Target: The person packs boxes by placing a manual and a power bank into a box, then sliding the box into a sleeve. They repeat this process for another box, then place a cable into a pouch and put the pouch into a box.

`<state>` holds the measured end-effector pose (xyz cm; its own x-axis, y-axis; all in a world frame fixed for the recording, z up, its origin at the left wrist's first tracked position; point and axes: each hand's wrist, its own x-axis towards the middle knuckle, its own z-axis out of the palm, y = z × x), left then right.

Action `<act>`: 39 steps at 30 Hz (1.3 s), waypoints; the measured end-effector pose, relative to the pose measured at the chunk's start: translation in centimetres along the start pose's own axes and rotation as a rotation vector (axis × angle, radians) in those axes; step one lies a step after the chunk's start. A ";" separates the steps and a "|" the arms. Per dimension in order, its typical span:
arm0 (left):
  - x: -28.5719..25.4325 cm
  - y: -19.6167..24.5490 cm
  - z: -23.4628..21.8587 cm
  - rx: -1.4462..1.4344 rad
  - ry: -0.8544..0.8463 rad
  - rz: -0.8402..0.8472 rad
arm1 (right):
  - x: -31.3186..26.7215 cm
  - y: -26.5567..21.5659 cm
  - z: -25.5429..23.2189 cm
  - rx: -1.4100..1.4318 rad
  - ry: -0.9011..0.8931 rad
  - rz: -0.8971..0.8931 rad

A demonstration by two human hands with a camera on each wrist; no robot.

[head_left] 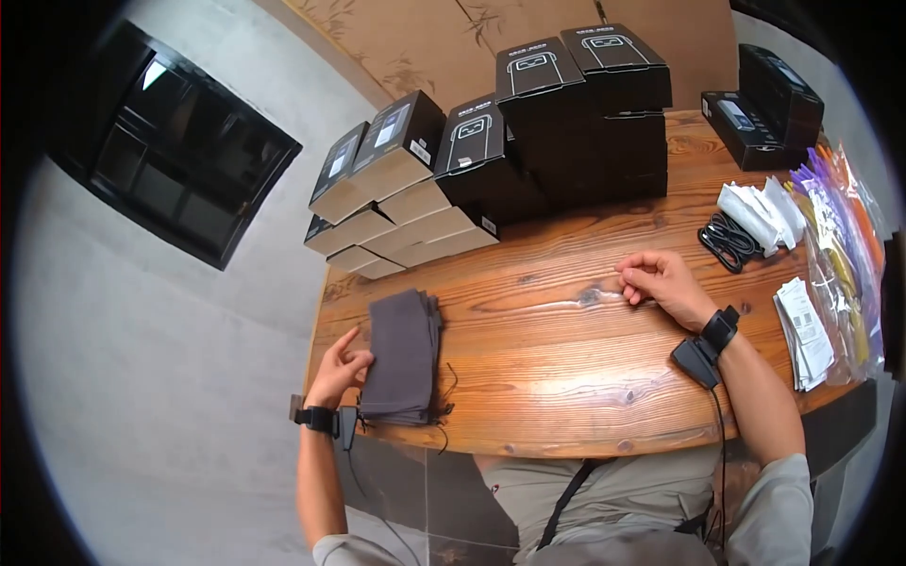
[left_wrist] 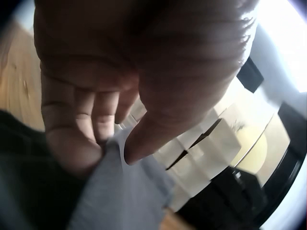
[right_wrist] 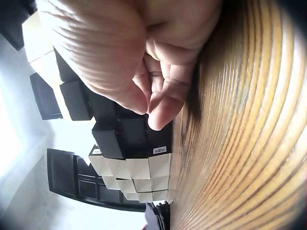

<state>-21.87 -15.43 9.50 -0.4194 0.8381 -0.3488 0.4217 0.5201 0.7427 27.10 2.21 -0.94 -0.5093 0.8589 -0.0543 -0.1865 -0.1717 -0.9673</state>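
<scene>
A stack of dark grey cloth pouches [head_left: 401, 354] with thin black drawstrings [head_left: 449, 379] lies at the left front of the table. My left hand [head_left: 338, 373] is at the stack's left edge. In the left wrist view, the edge of the grey top pouch [left_wrist: 122, 191] comes up between thumb and fingers, which pinch it. My right hand [head_left: 665, 283] rests on the wood at the right, loosely curled, with thumb and index fingertips close together. Nothing shows in its fingers [right_wrist: 165, 112] in the right wrist view.
Black and tan boxes [head_left: 472, 151] are stacked at the back of the wooden table [head_left: 547, 377]. More black boxes [head_left: 746, 127] stand back right. Along the right edge lie a coiled black cable [head_left: 727, 241], white packets [head_left: 760, 212], paper slips [head_left: 804, 335] and plastic bags with colourful contents [head_left: 840, 264].
</scene>
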 end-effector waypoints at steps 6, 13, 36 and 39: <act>-0.3 -1.1 1.6 0.299 0.287 0.195 | 0.3 0.6 0.1 0.000 -0.008 -0.004; -0.4 0.8 6.1 0.315 0.027 0.179 | 0.4 1.7 -0.7 0.039 -0.020 -0.049; 1.3 0.9 6.9 0.577 0.046 0.028 | -0.3 1.2 -0.6 -0.036 -0.022 -0.121; 0.9 1.7 6.7 0.686 0.171 0.305 | -0.4 1.2 -0.6 -0.027 -0.017 -0.122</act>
<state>-16.15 -12.68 6.66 -0.2992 0.9529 -0.0506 0.9195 0.3021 0.2517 27.62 2.00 -2.21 -0.4983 0.8644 0.0679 -0.2253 -0.0534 -0.9728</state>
